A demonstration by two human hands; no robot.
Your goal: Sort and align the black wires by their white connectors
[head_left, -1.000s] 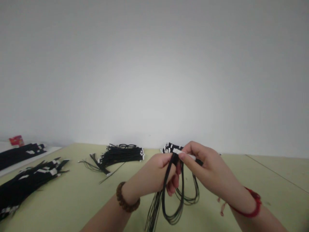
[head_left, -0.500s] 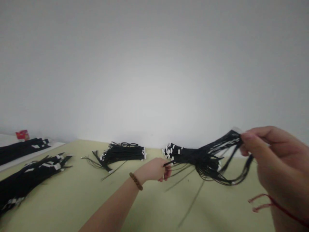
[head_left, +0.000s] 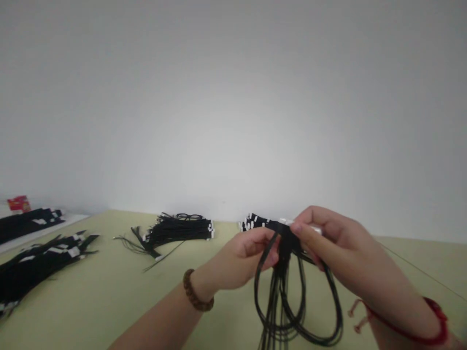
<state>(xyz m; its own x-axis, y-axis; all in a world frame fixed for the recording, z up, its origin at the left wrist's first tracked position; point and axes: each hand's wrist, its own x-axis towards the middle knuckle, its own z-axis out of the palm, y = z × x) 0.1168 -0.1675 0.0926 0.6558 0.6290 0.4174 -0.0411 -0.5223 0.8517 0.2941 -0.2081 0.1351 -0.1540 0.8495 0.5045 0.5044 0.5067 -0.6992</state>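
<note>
- Right hand (head_left: 328,245) swung back in from the far right since half a second earlier and met the left hand (head_left: 241,255) at centre, above the desk (head_left: 109,301).
- Black cords (head_left: 288,311) had been stretched sideways between the hands; they then hung as long loops below both hands. Couldn't tell whether the loop bottoms touched the desk.
- Both hands were clamped on the cords at the top: right pinched them between thumb and forefinger, left fingers curled round the gathered part just beside it.
- My read: the stretch was done and the cords were folded back into a hank, ends held together up top.
- Bead bracelet (head_left: 197,296) was on the left wrist, red string (head_left: 434,323) on the right.
- Other cord bundles stayed put: one (head_left: 178,231) at the back centre, one (head_left: 253,223) just behind the hands, and two more (head_left: 36,262) well apart at far left.
</note>
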